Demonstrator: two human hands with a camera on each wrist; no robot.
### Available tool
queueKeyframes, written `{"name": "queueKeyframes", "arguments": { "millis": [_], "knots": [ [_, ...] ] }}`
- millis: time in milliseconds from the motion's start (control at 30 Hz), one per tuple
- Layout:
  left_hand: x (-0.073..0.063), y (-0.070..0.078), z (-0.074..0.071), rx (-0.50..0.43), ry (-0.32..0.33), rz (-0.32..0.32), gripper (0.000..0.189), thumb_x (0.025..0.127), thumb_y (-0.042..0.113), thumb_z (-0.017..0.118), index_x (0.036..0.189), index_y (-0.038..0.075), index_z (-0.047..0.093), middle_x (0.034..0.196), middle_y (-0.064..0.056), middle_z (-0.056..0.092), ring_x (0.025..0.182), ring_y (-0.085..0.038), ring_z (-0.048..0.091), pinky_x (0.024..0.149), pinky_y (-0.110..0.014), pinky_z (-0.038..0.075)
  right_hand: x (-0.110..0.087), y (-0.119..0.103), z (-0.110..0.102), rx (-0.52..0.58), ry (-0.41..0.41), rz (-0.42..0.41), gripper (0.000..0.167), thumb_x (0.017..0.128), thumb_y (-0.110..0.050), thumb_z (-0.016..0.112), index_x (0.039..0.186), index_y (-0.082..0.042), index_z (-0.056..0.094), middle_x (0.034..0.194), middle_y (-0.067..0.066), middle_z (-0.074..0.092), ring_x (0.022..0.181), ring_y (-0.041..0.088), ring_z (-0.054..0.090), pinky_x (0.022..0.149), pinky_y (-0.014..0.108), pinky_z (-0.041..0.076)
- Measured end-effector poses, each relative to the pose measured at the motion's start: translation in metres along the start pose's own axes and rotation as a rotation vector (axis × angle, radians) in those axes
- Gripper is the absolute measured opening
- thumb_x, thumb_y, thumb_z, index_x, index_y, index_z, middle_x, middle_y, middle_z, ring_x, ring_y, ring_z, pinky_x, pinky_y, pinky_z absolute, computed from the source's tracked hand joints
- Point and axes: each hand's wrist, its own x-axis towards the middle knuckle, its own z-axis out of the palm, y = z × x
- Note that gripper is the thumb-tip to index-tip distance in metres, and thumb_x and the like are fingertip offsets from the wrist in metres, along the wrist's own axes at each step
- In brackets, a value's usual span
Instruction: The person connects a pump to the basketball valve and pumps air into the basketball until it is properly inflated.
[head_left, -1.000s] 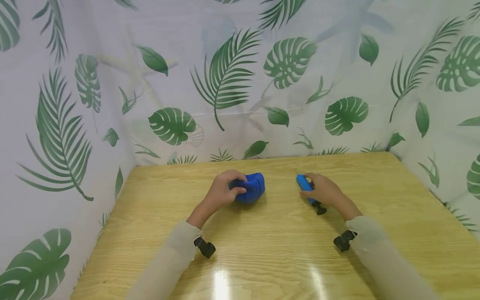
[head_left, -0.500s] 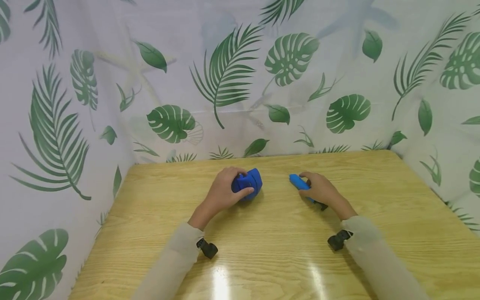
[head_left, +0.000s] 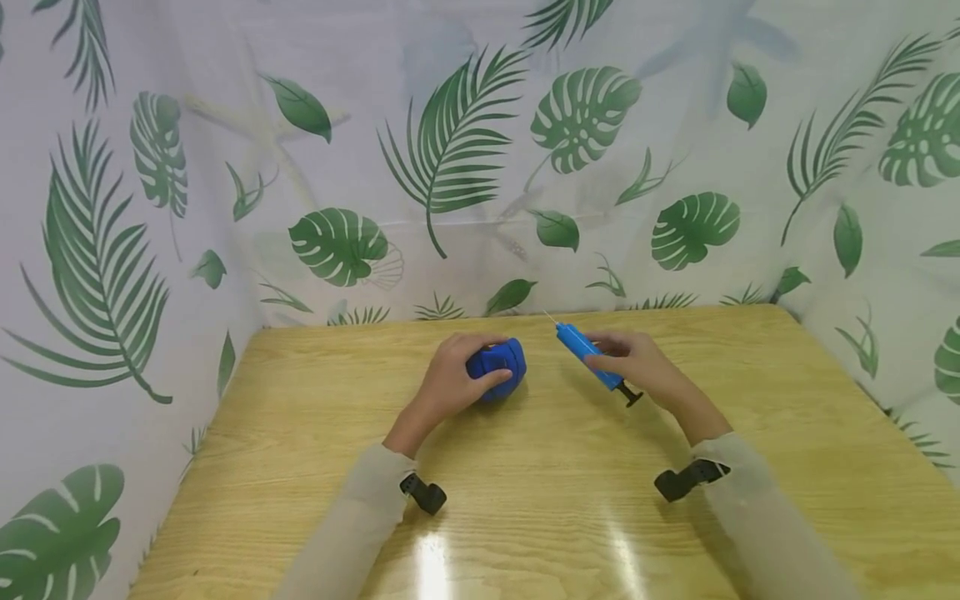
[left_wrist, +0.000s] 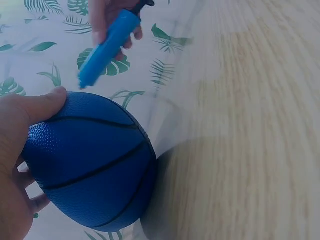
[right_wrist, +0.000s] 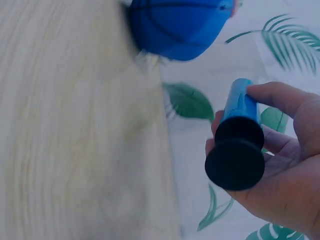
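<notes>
A small blue basketball point(head_left: 498, 372) with black seams sits on the wooden table; it looks dented, not fully round. My left hand point(head_left: 450, 377) grips it from the left, thumb on the near side and fingers over the top. In the left wrist view the ball point(left_wrist: 95, 160) touches the tabletop. To its right, my right hand point(head_left: 647, 373) holds a blue hand pump point(head_left: 587, 353) around the barrel, raised above the table. A thin needle point(head_left: 551, 318) points up and left from its tip. The black handle point(right_wrist: 235, 164) faces the right wrist camera.
The light wooden table point(head_left: 525, 508) reaches back to a white cloth point(head_left: 465, 275) printed with green leaves, which also hangs at both sides. Dark wrist cameras are strapped over both pale sleeves point(head_left: 757, 517).
My right hand has lifted the pump and swung its tip up and left, bringing the needle into sight. The left hand has shifted its grip, turning the ball slightly.
</notes>
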Motion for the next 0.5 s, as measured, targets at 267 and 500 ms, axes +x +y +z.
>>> {"name": "queueKeyframes", "arguments": {
  "millis": [267,500],
  "knots": [
    [-0.002,-0.002,0.003,-0.015,0.080,0.045,0.044,0.085,0.026,0.084,0.124,0.011,0.072,0.118,-0.008,0.075,0.111,-0.029,0.066,0.098,-0.049,0.053,-0.005,-0.025,0.004,0.188,-0.125,-0.012,0.060,0.105,-0.030,0.058,0.155,-0.002,0.040,0.142,0.030,0.055,0.121,0.035,0.063,0.091,0.032,0.056],
    [0.000,-0.004,-0.005,0.030,0.231,0.043,0.028,0.084,0.021,0.085,0.104,0.004,0.077,0.101,-0.010,0.077,0.100,-0.028,0.071,0.094,-0.045,0.056,-0.007,-0.040,0.014,0.232,-0.204,-0.050,0.054,0.108,-0.026,0.053,0.154,-0.001,0.040,0.139,0.032,0.056,0.109,0.022,0.069,0.090,0.038,0.056]
  ]
}}
